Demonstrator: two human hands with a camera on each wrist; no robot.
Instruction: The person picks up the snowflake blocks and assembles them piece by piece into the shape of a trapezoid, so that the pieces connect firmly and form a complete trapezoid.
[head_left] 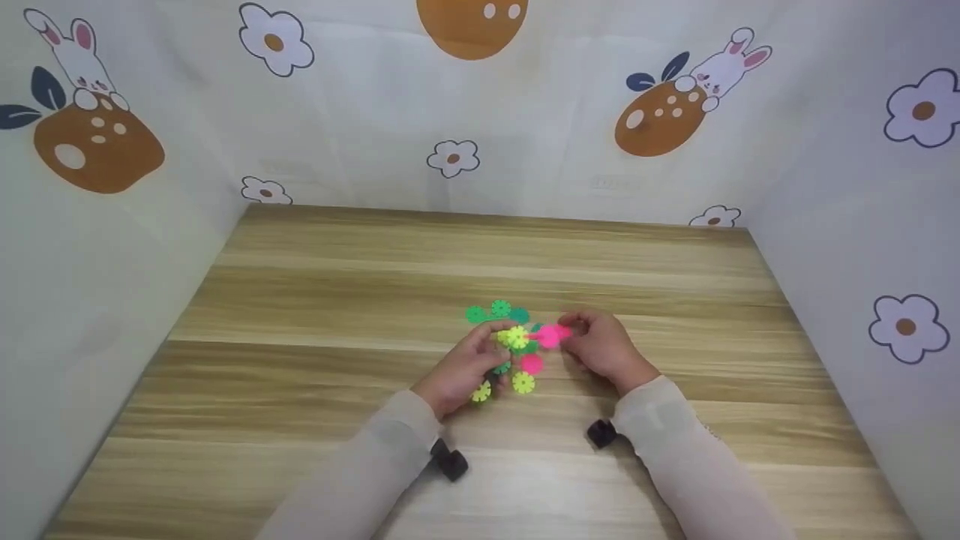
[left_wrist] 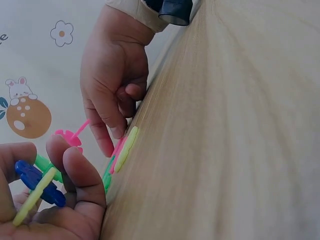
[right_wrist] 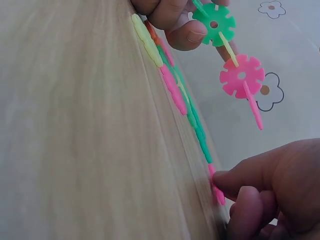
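My left hand (head_left: 469, 367) holds a linked chain of flower-shaped plastic discs. Its fingers curl round a blue disc (left_wrist: 37, 182) and a yellow disc (left_wrist: 35, 197). A green disc (right_wrist: 214, 24) and a pink disc (right_wrist: 242, 75) extend from this chain, with another pink disc (right_wrist: 253, 106) edge-on at its end. My right hand (head_left: 604, 349) is low over the table, thumb and finger at a separate pink disc (right_wrist: 216, 186), seen edge-on, which they pinch near the tabletop. Its other fingers are curled in.
Loose discs lie around the hands: a green one (head_left: 500, 308), a teal one (head_left: 519, 315), a pink one (head_left: 532, 364) and a yellow one (head_left: 523, 383) among several. The wooden table (head_left: 300, 300) meets a patterned cloth wall (head_left: 360, 172) behind and at the sides.
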